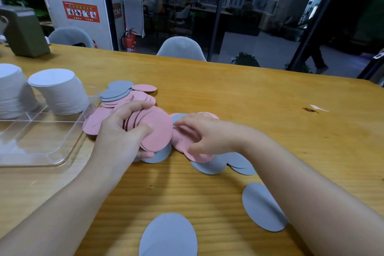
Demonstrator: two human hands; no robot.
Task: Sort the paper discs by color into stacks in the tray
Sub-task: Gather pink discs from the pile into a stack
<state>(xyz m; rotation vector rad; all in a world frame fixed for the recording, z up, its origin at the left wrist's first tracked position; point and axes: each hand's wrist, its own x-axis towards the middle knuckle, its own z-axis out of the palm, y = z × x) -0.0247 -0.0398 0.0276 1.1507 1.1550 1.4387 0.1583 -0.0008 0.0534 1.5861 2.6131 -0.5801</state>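
The left hand (pixel 124 129) grips a fanned bundle of pink round paper discs (pixel 158 129), thumb on the near face, fingers curled over the far edge. The clear acrylic tray w/ dividers (pixel 68 141) lies directly left of that hand, its right rim just beside the bundle. The bundle's faces tilt toward the right. The left hand is the nearer one to the tray, so the transfer is judged a short leftward move.

The right hand (pixel 199 133) rests on loose pink discs (pixel 199 157), fingers bent and pinching at one edge; the grip itself is blurred, so contact is probable, not confirmed.

Two stacks of white paper discs (pixel 58 91) stand in the far tray compartments; the near compartments show none. Flat grey paper discs (pixel 168 237) lie scattered near and right on the wooden table (pixel 270 100).

Hidden: the disc count in the bundle, discs under both hands, and the left stack, cut off at frame edge.
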